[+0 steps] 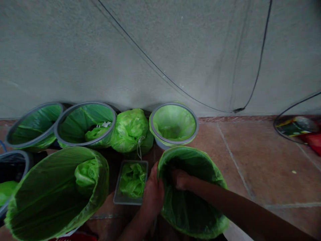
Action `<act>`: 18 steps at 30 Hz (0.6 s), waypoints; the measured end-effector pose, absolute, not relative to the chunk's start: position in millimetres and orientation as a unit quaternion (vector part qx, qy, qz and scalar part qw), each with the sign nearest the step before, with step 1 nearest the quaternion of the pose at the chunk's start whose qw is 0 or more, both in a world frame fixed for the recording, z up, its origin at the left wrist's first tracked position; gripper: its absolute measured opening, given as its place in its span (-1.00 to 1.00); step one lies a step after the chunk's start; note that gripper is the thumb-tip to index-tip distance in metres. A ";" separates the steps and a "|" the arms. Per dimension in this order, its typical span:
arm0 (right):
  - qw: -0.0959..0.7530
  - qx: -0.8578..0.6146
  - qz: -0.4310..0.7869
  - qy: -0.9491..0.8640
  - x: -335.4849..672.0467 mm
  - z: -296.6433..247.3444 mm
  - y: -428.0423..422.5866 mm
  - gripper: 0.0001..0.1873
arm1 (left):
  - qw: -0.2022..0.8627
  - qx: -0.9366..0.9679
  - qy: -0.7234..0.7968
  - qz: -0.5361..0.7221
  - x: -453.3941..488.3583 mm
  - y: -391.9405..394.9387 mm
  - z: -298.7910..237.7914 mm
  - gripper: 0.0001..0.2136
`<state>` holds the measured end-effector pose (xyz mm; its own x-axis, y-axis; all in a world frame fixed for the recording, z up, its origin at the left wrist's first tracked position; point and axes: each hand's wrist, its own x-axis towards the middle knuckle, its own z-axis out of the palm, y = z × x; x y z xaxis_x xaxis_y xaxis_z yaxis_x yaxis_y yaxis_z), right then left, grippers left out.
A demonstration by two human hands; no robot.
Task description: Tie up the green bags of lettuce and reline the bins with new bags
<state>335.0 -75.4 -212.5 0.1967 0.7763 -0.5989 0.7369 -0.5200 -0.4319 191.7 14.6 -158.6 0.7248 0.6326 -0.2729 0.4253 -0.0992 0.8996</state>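
A bin lined with a green plastic bag (218,174) stands right in front of me, its bag folded over the rim. My left hand (153,189) is closed on the left edge of this bin liner, with its fingertips partly hidden. Deep in the same bin is my right hand (179,179), against the liner's inner left side; shadow hides its fingers. Just left of my left hand, a clear plastic tray (117,197) holds crumpled green bags (132,180). Behind the front bin stands a smaller grey-rimmed bin (194,132) with a pale green liner.
A tied, full green bag (130,129) leans between lined bins along the wall (160,50). On the left are a large lined bin (50,194), two grey-rimmed bins (114,117) and a dark-lined bin (28,160). A black cable (262,50) hangs down; packaging (296,126) lies far right.
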 end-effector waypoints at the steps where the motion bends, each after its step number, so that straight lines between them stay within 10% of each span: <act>1: 0.014 -0.765 0.413 -0.493 334.4 -199.0 -83.8 -0.64 | 0.566 0.725 0.387 0.074 187.8 15.8 -155.1 -0.43; 11: -0.017 -0.793 0.354 -0.495 360.0 -173.3 -110.4 -0.38 | 0.667 0.577 0.465 -0.080 87.5 -39.5 -179.9 -0.06; 18: -0.018 -0.790 0.348 -0.505 329.6 -169.5 -109.3 -0.40 | 0.662 0.594 0.437 -0.137 80.5 29.8 -156.2 -0.24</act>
<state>329.6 -109.3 -169.5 0.2485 0.7851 -0.5673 0.8101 -0.4896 -0.3227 80.5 29.8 -156.2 0.5806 0.3381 -0.7407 0.6999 0.2576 0.6662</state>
